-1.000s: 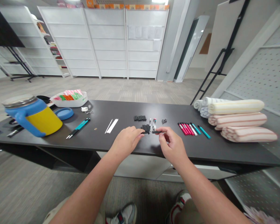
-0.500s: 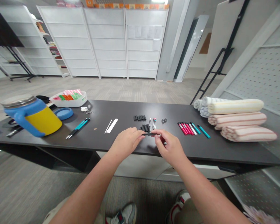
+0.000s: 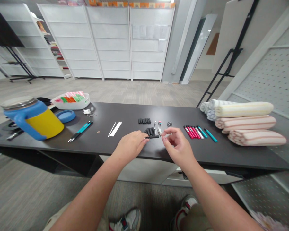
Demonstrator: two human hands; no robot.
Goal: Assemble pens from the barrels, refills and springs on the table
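My left hand (image 3: 132,144) pinches one end of a slim black pen barrel (image 3: 154,137), held level over the front of the table. A short gap to the right of the barrel's free end, my right hand (image 3: 177,144) has its thumb and forefinger brought together; anything between them is too small to make out. Just behind the barrel lie a row of black tubes (image 3: 150,131) and small white pieces (image 3: 159,131). Farther back are short black parts (image 3: 144,121) and a little heap of silvery bits (image 3: 170,124).
On the dark table (image 3: 106,112), white sticks (image 3: 116,129) and turquoise pens (image 3: 81,131) lie left, near a blue and yellow mug (image 3: 38,120), a blue lid (image 3: 66,116) and a white basket (image 3: 73,104). Red, white and turquoise barrels (image 3: 195,132) and rolled towels (image 3: 250,123) occupy the right.
My right hand has come away from the black barrel's right end and shifted slightly right. The left hand still holds the barrel in nearly the same place.
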